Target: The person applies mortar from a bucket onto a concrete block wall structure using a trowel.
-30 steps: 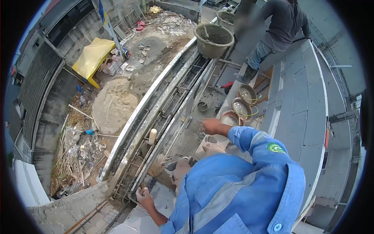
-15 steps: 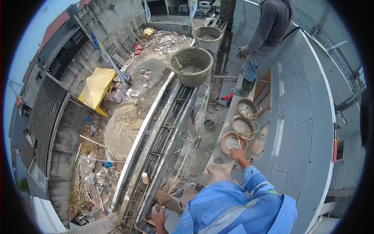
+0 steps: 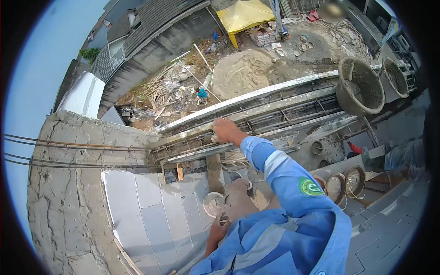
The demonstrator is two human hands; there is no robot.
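My right hand (image 3: 224, 130) is curled at the top edge of the long formwork trough (image 3: 275, 107), where a pale upright cylinder stood a moment ago. The fingers look closed around it, though the hand covers most of it. My left hand (image 3: 220, 224) hangs low beside my leg, fingers loosely bent and apart, with nothing visible in them. Just beyond it is a round container (image 3: 213, 204) with pale grey contents. Steel bars run along the trough. A large bucket of wet mortar (image 3: 360, 87) stands on it to the right, a second mortar bucket (image 3: 395, 79) behind.
Several brown buckets (image 3: 335, 189) stand at the right near another person's legs (image 3: 398, 156). Bare rebar rods (image 3: 82, 146) stick out across the cracked wall (image 3: 59, 197) at left. Below lie a sand pile (image 3: 243, 71), wood scraps (image 3: 160, 91) and a yellow canopy (image 3: 245, 16).
My view has swung left. My right hand has left the brown bucket and reached over to the formwork's edge. My left hand now hangs by the pale round container.
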